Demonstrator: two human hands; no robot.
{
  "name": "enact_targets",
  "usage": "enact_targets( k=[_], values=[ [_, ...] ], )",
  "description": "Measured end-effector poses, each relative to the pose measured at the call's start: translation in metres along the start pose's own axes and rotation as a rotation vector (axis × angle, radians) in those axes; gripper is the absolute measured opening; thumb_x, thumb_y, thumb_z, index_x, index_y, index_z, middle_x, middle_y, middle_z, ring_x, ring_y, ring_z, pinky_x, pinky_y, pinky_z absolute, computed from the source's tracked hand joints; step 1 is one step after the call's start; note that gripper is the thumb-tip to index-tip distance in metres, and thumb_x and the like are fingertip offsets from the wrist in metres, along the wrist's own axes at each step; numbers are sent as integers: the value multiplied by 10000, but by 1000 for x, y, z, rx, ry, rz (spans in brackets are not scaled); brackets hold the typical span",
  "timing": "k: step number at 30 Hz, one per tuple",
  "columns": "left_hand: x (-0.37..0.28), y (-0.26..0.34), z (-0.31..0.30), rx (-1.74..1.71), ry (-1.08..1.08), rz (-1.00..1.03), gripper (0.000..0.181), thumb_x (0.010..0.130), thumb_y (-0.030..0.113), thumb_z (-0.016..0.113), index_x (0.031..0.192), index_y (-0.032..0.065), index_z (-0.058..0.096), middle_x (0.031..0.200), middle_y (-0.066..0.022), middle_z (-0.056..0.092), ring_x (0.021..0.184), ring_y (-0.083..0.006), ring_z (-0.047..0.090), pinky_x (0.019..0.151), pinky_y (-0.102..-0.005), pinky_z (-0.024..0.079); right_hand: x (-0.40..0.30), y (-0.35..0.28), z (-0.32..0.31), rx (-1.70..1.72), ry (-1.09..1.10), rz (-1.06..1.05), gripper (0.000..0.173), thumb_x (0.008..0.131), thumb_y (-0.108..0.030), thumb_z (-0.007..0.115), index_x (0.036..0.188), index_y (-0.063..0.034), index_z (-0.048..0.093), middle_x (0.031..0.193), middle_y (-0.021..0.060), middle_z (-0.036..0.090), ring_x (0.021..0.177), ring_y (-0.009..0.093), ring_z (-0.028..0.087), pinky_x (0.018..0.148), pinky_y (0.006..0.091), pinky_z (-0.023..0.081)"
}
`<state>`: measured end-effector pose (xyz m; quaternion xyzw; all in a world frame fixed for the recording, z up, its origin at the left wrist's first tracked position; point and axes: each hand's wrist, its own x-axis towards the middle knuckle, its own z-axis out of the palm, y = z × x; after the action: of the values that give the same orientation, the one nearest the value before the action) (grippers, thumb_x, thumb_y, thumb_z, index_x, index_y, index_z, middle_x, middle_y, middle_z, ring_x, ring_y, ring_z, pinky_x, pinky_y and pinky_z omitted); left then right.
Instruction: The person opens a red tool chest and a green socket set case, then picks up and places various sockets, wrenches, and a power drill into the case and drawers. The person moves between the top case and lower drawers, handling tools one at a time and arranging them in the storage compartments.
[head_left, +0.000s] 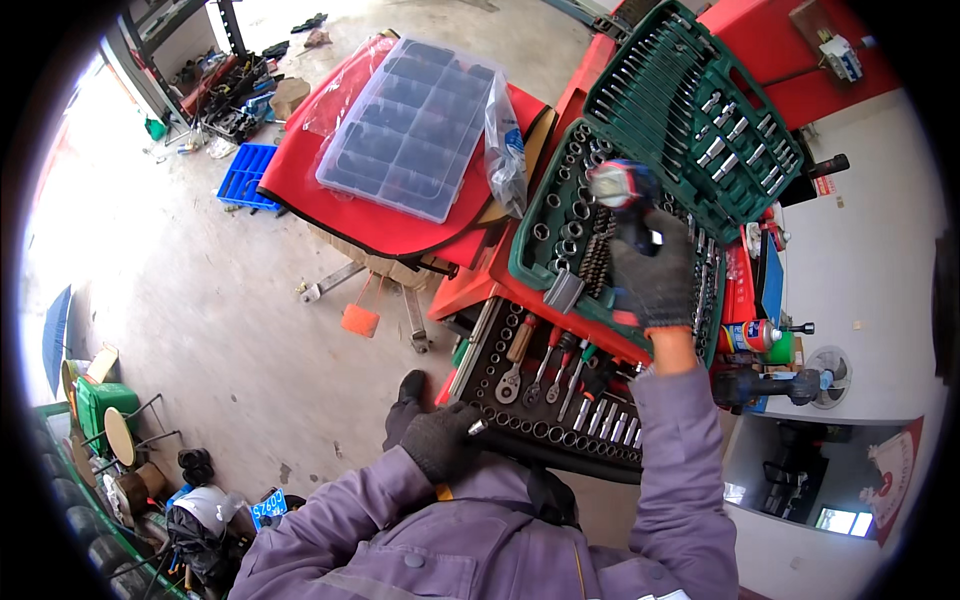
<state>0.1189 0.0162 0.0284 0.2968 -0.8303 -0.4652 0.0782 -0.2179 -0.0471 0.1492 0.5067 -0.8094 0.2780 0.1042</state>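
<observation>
My right hand (654, 266), in a dark work glove, grips a blurred cordless power tool (622, 184) with a red and blue body. The tool is above an opened green socket case (536, 264). My left hand (442, 441), also gloved, is low near my lap and closed around a small silver socket (477, 427), whose end shows past the fingers. Just beyond it is a pulled-out drawer with a dark insert (540, 409), holding ratchets (510, 384) and rows of sockets (600, 420). The case's raised lid (645, 97) carries combination wrenches.
A clear compartment organizer box (420, 127) lies on a red cover (296, 172) left of the tool cart. A blue tray (247, 176) sits on the floor. Spray cans (750, 335) and another cordless tool (765, 388) are at the right. A fan (829, 375) is farther right.
</observation>
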Motion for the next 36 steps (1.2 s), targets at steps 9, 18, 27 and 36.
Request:
enact_targets(
  k=[9, 18, 27, 36],
  values=[
    [34, 4, -46, -217, -301, -23, 207, 822, 186, 667, 994, 75, 639, 948, -172, 688, 941, -395, 672, 819, -477, 547, -27, 39, -27, -158, -163, 158, 531, 722, -192, 851, 1189, -82, 624, 1188, 178, 639, 1143, 333, 617, 997, 434, 494],
    [53, -4, -62, -277, -466, -44, 375, 852, 163, 650, 1214, 66, 641, 1069, -205, 704, 1035, -372, 680, 920, -441, 538, -2, -33, -39, 497, -359, 395, 326, 886, -110, 689, 1208, -78, 651, 1029, 119, 712, 902, 259, 707, 817, 358, 558],
    [52, -31, -34, -492, -425, 22, 211, 888, 175, 667, 1046, 39, 638, 948, -201, 685, 911, -347, 687, 834, -418, 544, 8, -69, 26, 113, -684, -47, 389, 848, -212, 772, 1186, -52, 666, 1058, 118, 714, 864, 214, 719, 784, 348, 568],
    [46, -33, -33, -458, -377, 69, 242, 881, 184, 663, 1077, 43, 649, 983, -206, 700, 940, -359, 691, 865, -433, 548, -1, -74, 26, -43, -530, -237, 384, 838, -198, 756, 1201, -105, 678, 1140, 142, 692, 1037, 326, 684, 888, 406, 549]
  ],
)
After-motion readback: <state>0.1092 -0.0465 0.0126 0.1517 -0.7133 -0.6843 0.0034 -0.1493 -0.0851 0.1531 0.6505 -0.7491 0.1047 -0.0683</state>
